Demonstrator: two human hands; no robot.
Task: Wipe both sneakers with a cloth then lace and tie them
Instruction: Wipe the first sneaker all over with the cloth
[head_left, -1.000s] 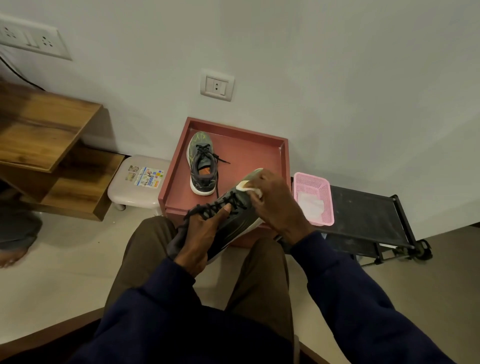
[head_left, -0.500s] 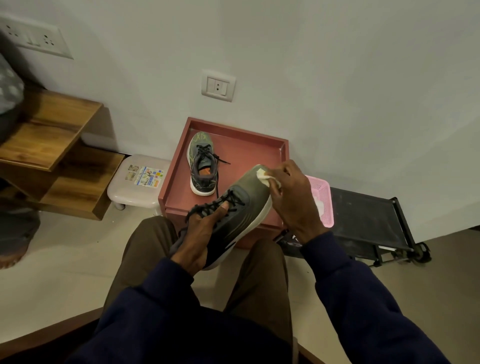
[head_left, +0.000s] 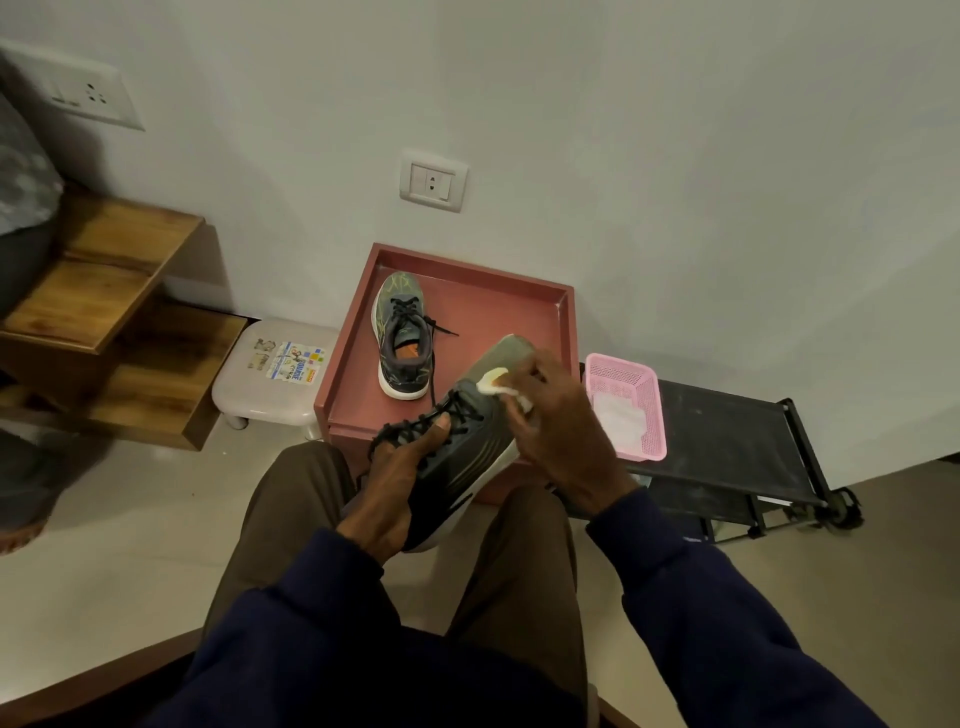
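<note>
Above our lap, our left hand (head_left: 397, 486) curls around one sneaker (head_left: 467, 457) at its laces while our right hand (head_left: 561, 436), fingers bent, presses the cloth (head_left: 493, 381) near its toe, wiping; next, we judge, comes the other sneaker (head_left: 402, 338), at twelve o'clock on the red tray (head_left: 563, 332).

No legible text; blurred print on the sticker (head_left: 292, 362) atop the stool (head_left: 244, 387).

Grey-green sneakers (head_left: 470, 441), white cloth (head_left: 493, 382), pink basket (head_left: 652, 415), red tray (head_left: 519, 306).
</note>
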